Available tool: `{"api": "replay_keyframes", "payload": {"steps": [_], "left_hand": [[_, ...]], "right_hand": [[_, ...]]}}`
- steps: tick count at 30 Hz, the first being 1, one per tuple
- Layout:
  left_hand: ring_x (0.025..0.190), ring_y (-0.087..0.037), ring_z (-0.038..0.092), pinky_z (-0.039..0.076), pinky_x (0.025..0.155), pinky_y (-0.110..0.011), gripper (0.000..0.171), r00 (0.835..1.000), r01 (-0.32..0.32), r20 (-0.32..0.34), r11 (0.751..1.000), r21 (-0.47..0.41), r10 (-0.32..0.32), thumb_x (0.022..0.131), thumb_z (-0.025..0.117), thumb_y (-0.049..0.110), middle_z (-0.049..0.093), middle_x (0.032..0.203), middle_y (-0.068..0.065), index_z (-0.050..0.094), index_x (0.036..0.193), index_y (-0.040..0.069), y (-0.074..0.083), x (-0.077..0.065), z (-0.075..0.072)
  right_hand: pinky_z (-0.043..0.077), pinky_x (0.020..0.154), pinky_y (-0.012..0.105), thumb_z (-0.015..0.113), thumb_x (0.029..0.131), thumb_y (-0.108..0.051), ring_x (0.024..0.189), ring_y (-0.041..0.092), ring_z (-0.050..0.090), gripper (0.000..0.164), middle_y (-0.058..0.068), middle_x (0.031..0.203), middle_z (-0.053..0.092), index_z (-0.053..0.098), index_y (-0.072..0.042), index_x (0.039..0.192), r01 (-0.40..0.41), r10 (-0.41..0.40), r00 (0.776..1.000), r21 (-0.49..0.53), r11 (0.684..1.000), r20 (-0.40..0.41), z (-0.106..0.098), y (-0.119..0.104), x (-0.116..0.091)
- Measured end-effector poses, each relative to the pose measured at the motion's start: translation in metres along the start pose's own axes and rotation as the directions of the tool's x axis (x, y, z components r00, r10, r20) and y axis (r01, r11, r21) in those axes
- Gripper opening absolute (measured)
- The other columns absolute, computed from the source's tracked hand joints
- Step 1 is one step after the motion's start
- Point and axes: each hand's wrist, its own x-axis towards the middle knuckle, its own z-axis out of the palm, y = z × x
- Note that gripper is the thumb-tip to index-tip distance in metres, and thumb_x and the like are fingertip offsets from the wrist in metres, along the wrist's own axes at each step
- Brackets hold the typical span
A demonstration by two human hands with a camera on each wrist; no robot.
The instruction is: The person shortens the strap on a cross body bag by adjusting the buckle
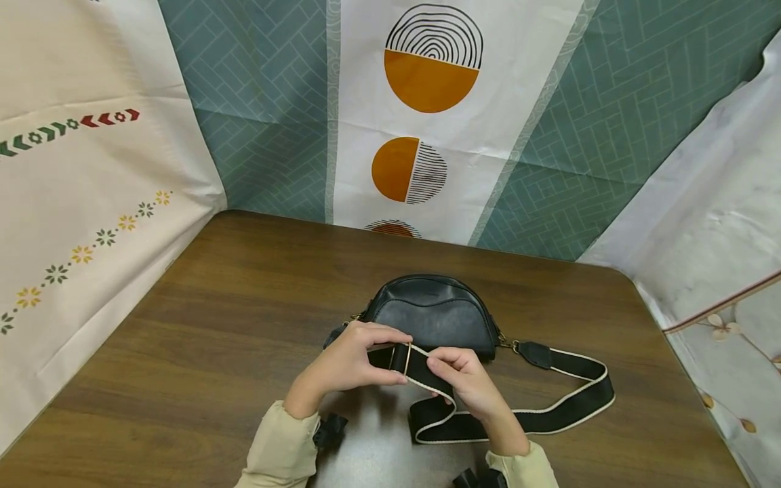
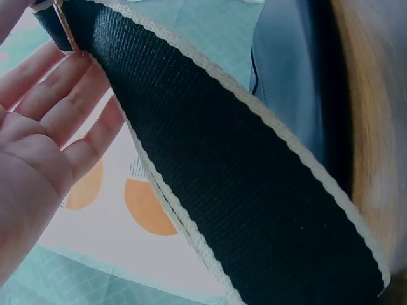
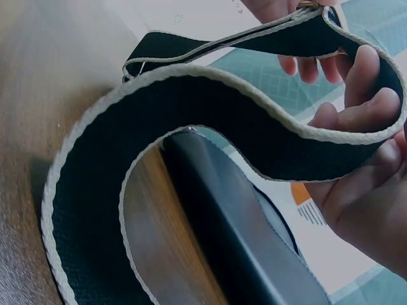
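Note:
A black half-moon handbag [image 1: 430, 315] rests on the table, with a wide black strap [image 1: 564, 410] edged in white. My left hand [image 1: 350, 359] pinches the strap at its gold slider buckle [image 1: 408, 359], in front of the bag. To the right of the buckle, my right hand [image 1: 470, 383] holds the strap between thumb and fingers. In the right wrist view the strap [image 3: 191, 95] loops around the fingers of that hand [image 3: 369, 190]. The left wrist view has the strap [image 2: 210, 146] running down from the left hand [image 2: 51, 121].
The strap's far end joins the bag by a gold clasp [image 1: 509, 344] on the right. A brown wooden table [image 1: 183, 352] lies under everything. Patterned cloths hang behind it [image 1: 262, 122] and at both sides.

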Motion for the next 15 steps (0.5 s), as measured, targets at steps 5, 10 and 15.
{"api": "replay_keyframes", "payload": {"steps": [5,10,15], "left_hand": [[0.09,-0.014,0.056,0.045,0.077,-0.027,0.039,1.0,-0.01,-0.001,0.999,-0.033,0.01,0.067,0.078,0.014,0.06,0.098,-0.004,0.065,0.101,0.001,-0.001,-0.0007,0.0005],[0.086,-0.013,0.057,0.047,0.074,-0.031,0.039,1.0,0.001,0.014,0.999,-0.051,-0.001,0.067,0.077,0.012,0.062,0.095,-0.004,0.063,0.102,-0.001,-0.0016,-0.0018,0.0003],[0.089,-0.012,0.057,0.046,0.077,-0.028,0.04,0.999,0.01,0.043,1.0,-0.027,-0.008,0.068,0.077,0.013,0.062,0.097,-0.005,0.063,0.102,-0.002,0.0,-0.0011,0.0004]], "right_hand": [[0.032,0.03,0.021,0.04,0.093,0.001,0.049,0.001,0.048,0.028,-0.007,0.065,0.058,0.065,-0.013,0.091,-0.017,0.017,1.0,0.012,1.0,-0.023,0.0018,-0.0012,-0.0002],[0.03,0.031,0.02,0.043,0.093,-0.001,0.051,0.0,0.049,0.027,-0.008,0.067,0.058,0.066,-0.015,0.091,-0.014,0.015,0.999,0.034,0.999,-0.03,0.005,-0.0014,0.0012],[0.033,0.034,0.016,0.044,0.092,-0.001,0.051,0.0,0.048,0.026,-0.008,0.067,0.058,0.066,-0.015,0.091,-0.008,0.009,1.0,0.048,0.999,-0.03,0.0085,-0.0006,0.0032]]}}
